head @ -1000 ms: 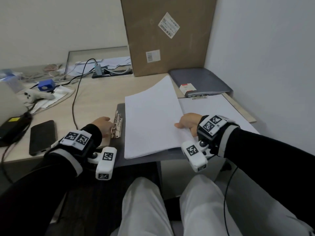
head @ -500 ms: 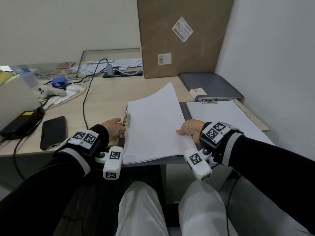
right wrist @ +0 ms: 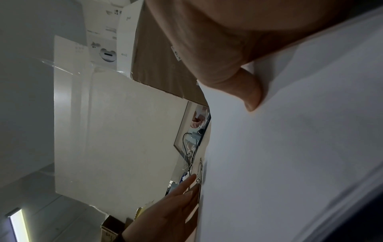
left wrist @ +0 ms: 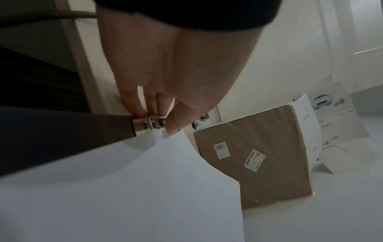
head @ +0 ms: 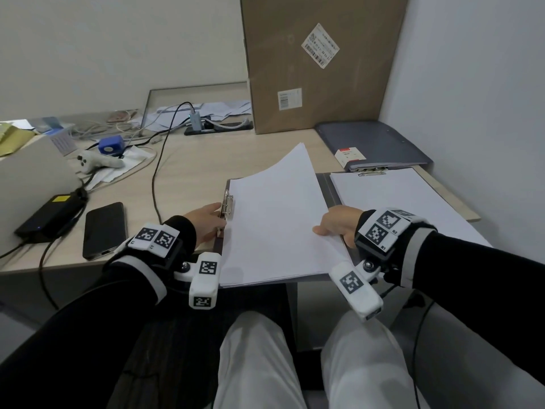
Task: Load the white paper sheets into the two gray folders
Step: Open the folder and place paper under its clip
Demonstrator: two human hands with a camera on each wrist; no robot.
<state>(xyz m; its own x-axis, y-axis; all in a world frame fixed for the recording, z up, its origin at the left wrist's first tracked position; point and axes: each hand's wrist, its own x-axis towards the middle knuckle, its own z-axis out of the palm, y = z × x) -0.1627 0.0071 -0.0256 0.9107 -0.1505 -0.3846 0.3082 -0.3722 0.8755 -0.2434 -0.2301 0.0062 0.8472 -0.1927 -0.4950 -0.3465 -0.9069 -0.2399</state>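
An open gray folder [head: 327, 187] lies at the desk's front edge. A stack of white paper sheets [head: 274, 219] covers its left half, the far right corner curling up. My left hand [head: 206, 219] pinches the metal clip [head: 227, 202] on the folder's left edge, thumb and fingers around the clip [left wrist: 150, 125]. My right hand [head: 339, 227] grips the stack's right edge, thumb [right wrist: 246, 96] on top of the sheets [right wrist: 290, 147]. More white sheets [head: 392, 199] lie clipped on the right half. A second gray folder [head: 374, 146] lies shut at the back right.
A tall cardboard box [head: 318, 60] leans against the wall behind the folders. A black phone [head: 103, 228], a power brick [head: 50, 216], cables [head: 159, 160] and a white controller [head: 94, 163] occupy the desk's left side. The right wall stands close.
The paper stack has slid left toward the metal clip. My left hand has moved from beside the clip onto it. The view has shifted slightly.
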